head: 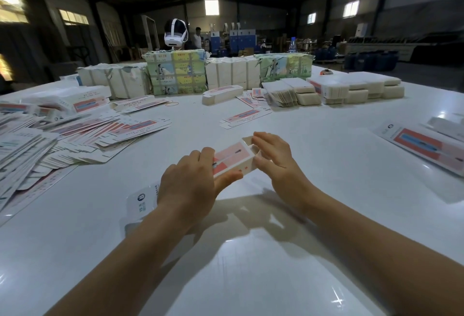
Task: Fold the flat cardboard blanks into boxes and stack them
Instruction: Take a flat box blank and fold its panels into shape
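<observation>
A small pink-and-white cardboard box (234, 157) is held above the white table (288, 253), opened into a tube shape. My left hand (193, 185) grips its near end, thumb under and fingers over. My right hand (273, 157) holds the far open end, fingertips at the end flap. A flat blank (141, 202) lies on the table under my left wrist. A big heap of flat blanks (50, 140) covers the left side of the table.
Another flat blank (244, 117) lies mid-table; more blanks (426, 145) lie at the right. Wrapped bundles (175, 74) and stacks of white card (356, 88) line the far edge. A person wearing a headset (175, 33) sits behind them.
</observation>
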A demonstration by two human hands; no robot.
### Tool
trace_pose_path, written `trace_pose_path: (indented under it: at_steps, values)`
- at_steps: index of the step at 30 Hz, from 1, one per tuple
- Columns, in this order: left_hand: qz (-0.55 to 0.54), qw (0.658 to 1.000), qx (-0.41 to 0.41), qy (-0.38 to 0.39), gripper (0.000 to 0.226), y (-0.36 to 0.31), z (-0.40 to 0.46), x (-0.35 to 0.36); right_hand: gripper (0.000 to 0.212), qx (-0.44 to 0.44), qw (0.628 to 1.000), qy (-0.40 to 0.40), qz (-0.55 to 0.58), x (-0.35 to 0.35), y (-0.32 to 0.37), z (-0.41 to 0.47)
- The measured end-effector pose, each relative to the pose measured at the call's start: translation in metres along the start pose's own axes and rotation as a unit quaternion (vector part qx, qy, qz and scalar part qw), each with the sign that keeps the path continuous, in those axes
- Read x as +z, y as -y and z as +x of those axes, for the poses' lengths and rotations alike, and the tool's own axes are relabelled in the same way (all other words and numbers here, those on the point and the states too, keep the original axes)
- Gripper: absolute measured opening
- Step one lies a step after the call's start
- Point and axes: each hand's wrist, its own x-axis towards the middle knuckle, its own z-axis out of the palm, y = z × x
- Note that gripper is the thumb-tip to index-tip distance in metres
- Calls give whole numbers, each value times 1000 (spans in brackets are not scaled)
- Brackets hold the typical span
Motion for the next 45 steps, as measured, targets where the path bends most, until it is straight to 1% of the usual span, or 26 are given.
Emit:
trace_pose_path:
  at_steps: [1,3,5,7,10,11,13,19,23,25,26,27,28,29,30,31,32,33,34,35,36,38,40,43,45]
  values:
    - [0,1000,-3,-4,86,-1,0,0,45,-10,999,-11,-30,1,-2,0]
    - [1,1000,-12,-8,84,-3,0,-1,57,-26,995,-29,-90,6,-3,0]
    - [0,1000,-14,-10,84,-4,0,-1,63,-26,993,-38,-111,8,-2,1]
    - [3,1000,-14,-14,84,-6,-2,-1,62,-27,993,-40,-110,10,-2,0]
    - [9,1000,-13,-21,83,-9,-2,-1,53,-37,995,-64,-74,14,1,-2]
    - [11,1000,-12,-22,83,-10,-2,-1,53,-36,995,-67,-69,15,2,-3]
    - [22,999,-10,-22,83,-11,-2,-1,57,-29,994,-62,-86,16,2,-2]
    - [57,998,4,-28,91,-8,-2,-1,72,-32,978,-34,-205,18,3,-1]
    - [66,998,17,-17,90,-1,-3,-1,78,-24,973,10,-228,18,-1,-2]
    - [54,998,10,-15,89,1,-2,-1,72,-28,985,13,-171,17,-1,4]
    - [41,999,4,-16,89,1,-2,-1,66,-26,993,-18,-114,16,0,8]
    - [30,999,0,-16,89,1,-2,-1,61,-8,996,-76,-37,12,3,14]
    - [25,1000,-1,-18,89,0,-2,-1,58,29,988,-141,59,8,6,18]
    - [26,999,1,-20,89,-1,-2,-1,56,83,963,-192,170,5,5,21]
    - [33,999,3,-21,90,-2,-3,-1,54,160,921,-210,285,2,2,22]
    - [43,999,7,-20,91,-4,-3,-1,55,243,865,-188,397,-1,0,22]
    - [56,998,11,-18,92,-6,-3,0,57,307,805,-132,490,-3,0,20]
    - [70,997,17,-16,93,-9,-3,1,59,338,763,-72,546,-4,-2,16]
    - [83,996,22,-13,95,-11,-4,2,58,340,743,-26,576,-3,1,15]
    - [92,995,25,-9,96,-13,-4,3,53,323,745,-4,583,0,2,12]
    - [97,995,26,-6,97,-13,-4,4,45,299,768,7,567,2,5,12]
    - [103,994,27,-6,96,-15,-5,5,23,241,839,5,488,8,8,12]
    - [111,993,31,-11,94,-15,-5,6,8,184,891,5,415,11,6,10]
    - [111,993,35,-13,96,-17,-5,5,17,141,945,-2,296,12,6,5]
    - [115,992,44,-16,96,-18,-6,4,13,130,967,-15,220,14,6,2]
